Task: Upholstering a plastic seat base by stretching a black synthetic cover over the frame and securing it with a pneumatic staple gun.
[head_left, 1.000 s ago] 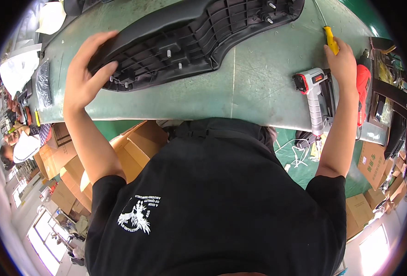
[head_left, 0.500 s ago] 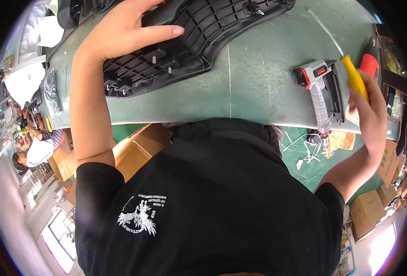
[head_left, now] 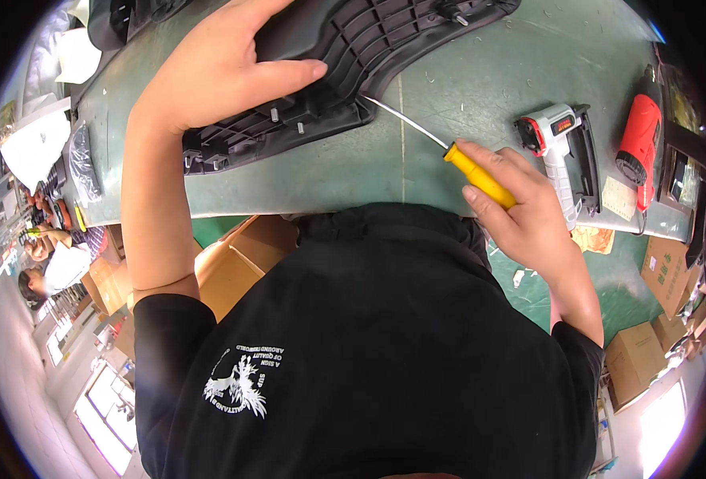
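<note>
A black ribbed plastic panel [head_left: 385, 40] with metal studs lies at the far side of the green table. My left hand [head_left: 225, 76] rests across it, thumb stretched out and apart from the fingers, whose tips run past the upper edge of the view. In my right hand [head_left: 520, 203] is a screwdriver [head_left: 480, 176], its yellow handle gripped and its thin metal shaft aimed left and away from me. The shaft's tip is at the panel's near edge, by the inward bend; whether it touches or sits under the edge I cannot tell.
A grey staple gun [head_left: 560, 152] lies right of my right hand, with a red heat gun [head_left: 640, 136] beyond it. Another black part [head_left: 121, 24] is at the far left. An open cardboard box [head_left: 233, 271] stands below the table edge [head_left: 305, 199]. Another person [head_left: 57, 267] sits farther left.
My right hand has brought the screwdriver from the table's right side leftward to the panel's edge. The left hand stays on the panel, which has shifted slightly.
</note>
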`<state>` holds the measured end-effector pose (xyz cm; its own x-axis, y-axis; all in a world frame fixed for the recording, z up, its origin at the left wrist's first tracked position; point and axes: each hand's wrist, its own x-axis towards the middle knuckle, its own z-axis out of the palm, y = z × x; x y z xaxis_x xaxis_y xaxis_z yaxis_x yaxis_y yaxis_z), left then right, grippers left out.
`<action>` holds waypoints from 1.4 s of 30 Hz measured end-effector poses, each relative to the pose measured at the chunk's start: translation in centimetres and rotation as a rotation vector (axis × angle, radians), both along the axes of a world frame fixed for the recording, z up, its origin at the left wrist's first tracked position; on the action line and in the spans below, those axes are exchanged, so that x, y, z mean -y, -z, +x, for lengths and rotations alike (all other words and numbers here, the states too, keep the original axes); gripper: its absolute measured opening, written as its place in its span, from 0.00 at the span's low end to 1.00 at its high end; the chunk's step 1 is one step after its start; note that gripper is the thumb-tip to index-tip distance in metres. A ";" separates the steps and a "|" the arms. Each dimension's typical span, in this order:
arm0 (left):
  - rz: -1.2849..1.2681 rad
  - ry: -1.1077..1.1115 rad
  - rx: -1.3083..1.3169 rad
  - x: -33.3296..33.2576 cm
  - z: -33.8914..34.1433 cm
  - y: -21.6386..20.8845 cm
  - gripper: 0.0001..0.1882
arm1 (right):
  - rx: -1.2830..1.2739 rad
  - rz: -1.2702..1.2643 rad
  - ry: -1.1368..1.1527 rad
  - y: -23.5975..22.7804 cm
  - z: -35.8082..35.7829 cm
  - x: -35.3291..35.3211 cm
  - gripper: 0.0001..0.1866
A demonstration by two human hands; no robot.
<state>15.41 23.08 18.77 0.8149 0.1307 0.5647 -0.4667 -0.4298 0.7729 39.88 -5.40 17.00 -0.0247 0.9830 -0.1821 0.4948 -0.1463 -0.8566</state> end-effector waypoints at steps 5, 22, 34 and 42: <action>0.386 -0.495 -0.893 2.6 -0.9 -6.2 0.42 | 0.171 0.028 -0.071 -0.8 -0.6 -0.8 0.27; 0.179 -0.446 -0.895 -0.8 -0.8 -4.3 0.40 | 0.170 -0.097 -0.150 -4.3 1.3 -4.7 0.26; 0.083 -0.438 -0.821 -1.0 -0.7 -3.7 0.38 | 0.127 -0.264 -0.145 -5.2 1.1 -6.0 0.27; 0.195 -0.459 -0.860 -1.1 -0.8 -4.5 0.38 | 0.114 -0.259 -0.139 -5.0 1.1 -6.0 0.27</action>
